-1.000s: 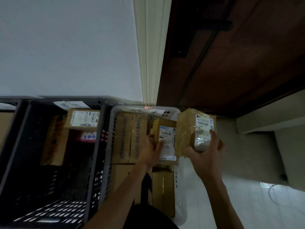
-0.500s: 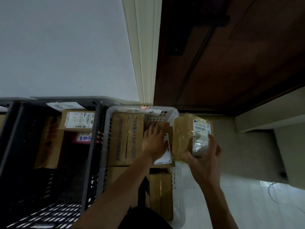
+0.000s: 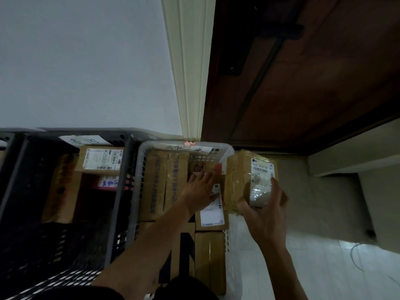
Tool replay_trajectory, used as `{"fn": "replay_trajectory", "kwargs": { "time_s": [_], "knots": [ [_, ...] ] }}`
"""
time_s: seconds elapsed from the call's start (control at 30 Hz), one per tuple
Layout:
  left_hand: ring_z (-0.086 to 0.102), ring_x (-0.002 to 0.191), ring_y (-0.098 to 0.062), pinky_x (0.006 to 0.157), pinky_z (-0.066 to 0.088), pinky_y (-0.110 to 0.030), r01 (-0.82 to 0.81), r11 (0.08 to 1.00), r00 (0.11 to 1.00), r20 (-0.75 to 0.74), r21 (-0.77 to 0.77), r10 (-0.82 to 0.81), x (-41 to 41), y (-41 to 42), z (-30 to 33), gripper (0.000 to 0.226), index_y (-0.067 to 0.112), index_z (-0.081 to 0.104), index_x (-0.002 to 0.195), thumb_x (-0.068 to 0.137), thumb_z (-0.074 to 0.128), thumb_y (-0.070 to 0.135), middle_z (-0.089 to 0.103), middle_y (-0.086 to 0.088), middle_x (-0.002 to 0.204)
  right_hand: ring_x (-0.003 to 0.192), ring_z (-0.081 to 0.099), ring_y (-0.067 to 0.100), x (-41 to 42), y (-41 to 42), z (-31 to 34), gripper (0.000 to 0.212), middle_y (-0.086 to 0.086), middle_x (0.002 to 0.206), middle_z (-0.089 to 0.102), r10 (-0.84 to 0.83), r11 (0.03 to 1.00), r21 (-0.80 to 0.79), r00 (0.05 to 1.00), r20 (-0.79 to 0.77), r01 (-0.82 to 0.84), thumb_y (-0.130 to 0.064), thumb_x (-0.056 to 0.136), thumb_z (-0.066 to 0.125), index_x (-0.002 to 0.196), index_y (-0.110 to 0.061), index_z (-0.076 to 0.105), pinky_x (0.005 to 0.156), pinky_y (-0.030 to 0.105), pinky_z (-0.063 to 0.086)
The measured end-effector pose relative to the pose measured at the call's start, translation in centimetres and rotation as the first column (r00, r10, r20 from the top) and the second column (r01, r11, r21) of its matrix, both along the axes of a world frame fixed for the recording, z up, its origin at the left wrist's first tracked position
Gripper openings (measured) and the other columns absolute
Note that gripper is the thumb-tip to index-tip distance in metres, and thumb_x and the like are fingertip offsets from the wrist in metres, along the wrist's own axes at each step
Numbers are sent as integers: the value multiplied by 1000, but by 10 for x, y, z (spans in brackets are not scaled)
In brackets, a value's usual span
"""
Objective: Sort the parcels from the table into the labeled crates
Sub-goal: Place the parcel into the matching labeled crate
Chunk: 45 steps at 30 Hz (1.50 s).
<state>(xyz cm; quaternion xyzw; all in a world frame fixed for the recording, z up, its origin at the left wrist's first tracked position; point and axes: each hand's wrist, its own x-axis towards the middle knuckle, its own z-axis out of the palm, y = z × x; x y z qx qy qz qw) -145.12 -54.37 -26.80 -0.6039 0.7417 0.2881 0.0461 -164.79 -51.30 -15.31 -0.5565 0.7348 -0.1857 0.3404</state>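
Note:
A taped brown parcel (image 3: 238, 180) with a white shipping label is gripped from below by my right hand (image 3: 264, 213), just right of the white crate (image 3: 142, 161). My left hand (image 3: 200, 189) lies flat, fingers straight, on a small brown parcel (image 3: 213, 217) with a white label inside that crate. The white crate carries a handwritten paper label (image 3: 186, 149) on its far rim and holds several other cardboard boxes.
A black crate (image 3: 121, 191) to the left holds labelled cardboard boxes (image 3: 99, 159) and has a paper label on its far rim. Another black crate edge (image 3: 8, 152) is at far left. A wall, a cream door frame and a brown door stand behind. Pale floor lies at right.
My left hand lowered the small parcel into the white crate and flattened on top of it. The right hand kept hold of its parcel beside the crate.

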Motion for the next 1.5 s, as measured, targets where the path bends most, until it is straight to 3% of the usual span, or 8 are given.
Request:
{"fn": "replay_trajectory", "kwargs": {
  "time_s": [0.17,0.43,0.6,0.8,0.97,1.07,1.23,1.5],
  "knots": [
    [5,154,-22,125,14,-46,-298,954,935,-207,-25,286,7,21,11,71,27,8,160,102,46,45,9,1,166,115,53,28,5,-9,-1,110,2,141,30,96,993,67,995,35,-98,-58,62,80,150,-39,17,83,49,60],
    [64,104,1,91,53,-26,-745,611,350,-622,268,700,57,2,58,28,39,57,122,98,52,53,67,16,111,141,28,29,29,-69,4,118,-2,155,13,540,842,137,824,-171,-522,-67,66,78,155,-35,8,115,56,35],
    [65,90,8,74,48,-7,-583,655,272,-644,481,715,84,-35,74,20,32,58,116,97,61,40,69,15,108,147,9,29,52,-114,6,115,4,161,-1,793,602,249,529,-304,-759,-64,72,77,158,-29,10,124,48,14],
    [69,107,-24,96,55,-48,-450,582,194,-562,678,804,88,-39,49,77,25,60,125,66,78,71,71,-4,118,143,3,24,52,-135,-2,107,-3,157,-8,851,488,267,385,-356,-831,-64,73,75,157,-28,19,123,43,9],
    [72,101,-23,81,61,-40,-402,520,108,-525,754,844,82,-50,46,60,28,53,131,78,81,30,70,-7,119,143,-10,23,47,-136,-10,102,2,161,-12,841,416,203,290,-456,-886,-69,74,68,157,-32,22,118,40,-10],
    [70,106,-24,85,60,-38,-353,539,118,-535,765,837,84,-47,48,65,20,54,133,73,80,23,70,-8,119,147,-13,21,41,-128,-17,104,-1,164,-11,838,435,164,332,-433,-885,-68,75,68,159,-35,17,122,50,-12],
    [67,114,-27,100,53,-46,-367,573,54,-598,733,800,92,-32,45,76,16,52,138,69,85,13,69,-8,124,141,31,18,40,-104,-23,95,-7,157,21,317,942,49,926,205,-333,-45,81,80,156,-40,21,105,48,48],
    [60,120,-8,99,54,-37,-481,716,322,-658,506,681,92,-30,38,95,34,38,145,69,89,8,55,14,133,113,67,18,51,-99,-50,85,-6,125,66,-18,983,169,875,484,-74,-78,70,72,138,-32,50,95,55,56]
  ]
}}
